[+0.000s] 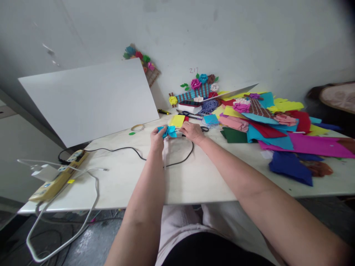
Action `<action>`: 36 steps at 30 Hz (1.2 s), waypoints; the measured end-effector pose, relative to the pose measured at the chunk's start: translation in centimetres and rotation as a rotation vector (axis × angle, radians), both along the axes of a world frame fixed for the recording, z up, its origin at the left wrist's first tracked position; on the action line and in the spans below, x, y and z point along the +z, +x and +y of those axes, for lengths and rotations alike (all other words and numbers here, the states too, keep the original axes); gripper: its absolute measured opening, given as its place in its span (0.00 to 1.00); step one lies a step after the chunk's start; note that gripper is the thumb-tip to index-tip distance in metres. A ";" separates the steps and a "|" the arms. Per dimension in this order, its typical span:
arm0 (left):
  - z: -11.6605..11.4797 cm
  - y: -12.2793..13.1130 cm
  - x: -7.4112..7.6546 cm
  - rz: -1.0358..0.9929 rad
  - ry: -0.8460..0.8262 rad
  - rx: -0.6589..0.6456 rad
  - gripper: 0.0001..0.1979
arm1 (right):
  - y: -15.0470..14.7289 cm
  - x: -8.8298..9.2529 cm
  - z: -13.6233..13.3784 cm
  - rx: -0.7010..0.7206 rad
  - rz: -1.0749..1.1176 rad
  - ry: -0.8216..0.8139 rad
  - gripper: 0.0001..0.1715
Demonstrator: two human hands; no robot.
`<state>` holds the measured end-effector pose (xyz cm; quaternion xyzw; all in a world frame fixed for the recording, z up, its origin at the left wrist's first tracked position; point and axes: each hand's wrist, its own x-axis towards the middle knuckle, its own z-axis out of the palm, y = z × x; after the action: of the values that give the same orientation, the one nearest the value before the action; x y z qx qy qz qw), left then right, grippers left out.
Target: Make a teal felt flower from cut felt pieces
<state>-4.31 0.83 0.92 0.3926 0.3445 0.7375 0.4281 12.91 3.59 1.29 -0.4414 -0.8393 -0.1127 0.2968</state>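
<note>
Near the middle of the white table (194, 184), my left hand (157, 139) pinches a bright blue paper flower (171, 131) by its left side. Just right of the flower, my right hand (192, 132) has its fingers pressed together; what lies between them is too small to make out. Below the flower, a glue gun, partly hidden, rests on the table with its black cord (185, 160) curving round. Yellow paper squares (177, 120) lie right behind the flower.
A large white board (91, 99) leans on the wall at left. A yellow power strip (59, 177) with white cables sits at the left edge. Colourful crepe paper (313, 145) is heaped at right. Black scissors (204, 129) and a roll of tape (137, 128) lie near my hands.
</note>
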 end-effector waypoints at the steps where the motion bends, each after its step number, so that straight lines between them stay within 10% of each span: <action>1: 0.0 0.0 0.0 -0.003 0.000 0.001 0.17 | 0.0 0.0 0.0 0.000 -0.002 -0.002 0.14; 36: 0.1 -0.2 -0.2 0.004 -0.012 0.021 0.18 | 0.4 0.0 0.1 -0.003 -0.091 0.003 0.16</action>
<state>-4.52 0.93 0.75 0.3881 0.3540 0.7389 0.4221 13.32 3.66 1.25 -0.4365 -0.8511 -0.1344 0.2588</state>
